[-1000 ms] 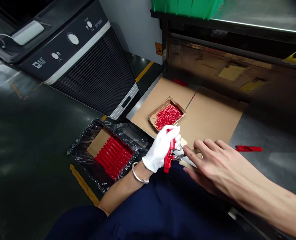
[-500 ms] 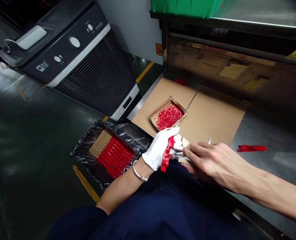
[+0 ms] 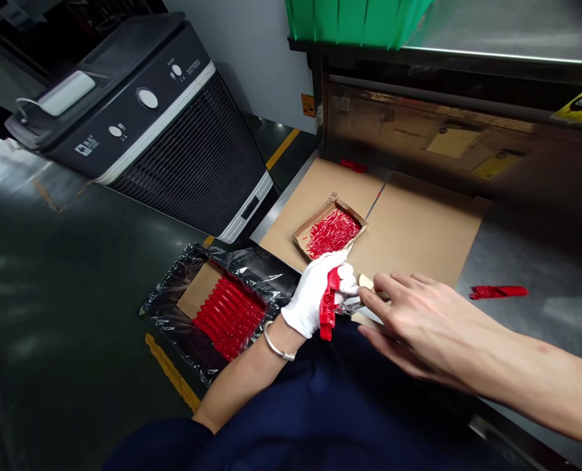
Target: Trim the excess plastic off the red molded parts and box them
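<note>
My left hand, in a white glove, is closed around a red plastic part. My bare right hand grips pliers with pale handles, and their metal jaws meet the side of the red part. The palm side of my right hand is hidden. Just beyond my left hand, a small cardboard tray of tiny red pieces lies on a flat cardboard sheet. Another red part rests on the metal table to the right.
At the lower left stands a box lined with black plastic, holding rows of red parts. A dark cooler is at the upper left. A green bin sits on the upper shelf. One red piece lies at the sheet's back edge.
The view has shifted slightly. My right hand's fingers have spread a little on the pliers. My left hand still holds the red part, now turned slightly more upright.
</note>
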A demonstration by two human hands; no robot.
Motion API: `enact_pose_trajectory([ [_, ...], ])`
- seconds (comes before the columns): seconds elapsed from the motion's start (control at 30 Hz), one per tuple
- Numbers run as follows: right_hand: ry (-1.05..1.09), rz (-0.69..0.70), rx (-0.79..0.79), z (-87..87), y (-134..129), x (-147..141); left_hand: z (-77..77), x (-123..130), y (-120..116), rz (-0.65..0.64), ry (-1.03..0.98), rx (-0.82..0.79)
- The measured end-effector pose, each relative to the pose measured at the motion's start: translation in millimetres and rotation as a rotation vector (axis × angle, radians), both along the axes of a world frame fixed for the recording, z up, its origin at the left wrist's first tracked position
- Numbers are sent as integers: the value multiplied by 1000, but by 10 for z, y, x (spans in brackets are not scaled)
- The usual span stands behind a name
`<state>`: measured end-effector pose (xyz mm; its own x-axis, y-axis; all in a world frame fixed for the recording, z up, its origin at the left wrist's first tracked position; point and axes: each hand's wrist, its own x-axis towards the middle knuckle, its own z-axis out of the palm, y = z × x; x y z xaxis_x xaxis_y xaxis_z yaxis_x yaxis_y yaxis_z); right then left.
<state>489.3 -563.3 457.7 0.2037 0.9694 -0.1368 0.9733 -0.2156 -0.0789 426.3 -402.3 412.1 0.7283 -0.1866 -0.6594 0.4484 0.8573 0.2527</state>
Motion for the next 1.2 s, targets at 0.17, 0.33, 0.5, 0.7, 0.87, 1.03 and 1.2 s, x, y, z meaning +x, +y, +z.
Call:
enact_pose_trajectory([
  [0.17, 66, 89, -46, -6, 32, 96, -32, 7, -33, 5, 21, 11],
  [0.33, 1, 90, 27, -127, 31, 86, -130, -11, -73, 53, -10, 53],
  [0.5, 135, 196, 11, -209, 34, 162, -264, -30, -42, -40, -31, -79],
  [0.7, 119, 206, 13, -148, 89, 277, -356, 78, 40, -83, -92, -122],
  [0.87, 109, 214, -8, -120, 196, 413, -389, 186, 87, 45, -58, -56],
  [1.03, 244, 281, 5, -336, 345, 666, -523, 273, 156, 178, -2, -50],
  [1.2, 347, 321, -28, -511, 523, 912, -666, 441, 281, 189, -3, -79],
])
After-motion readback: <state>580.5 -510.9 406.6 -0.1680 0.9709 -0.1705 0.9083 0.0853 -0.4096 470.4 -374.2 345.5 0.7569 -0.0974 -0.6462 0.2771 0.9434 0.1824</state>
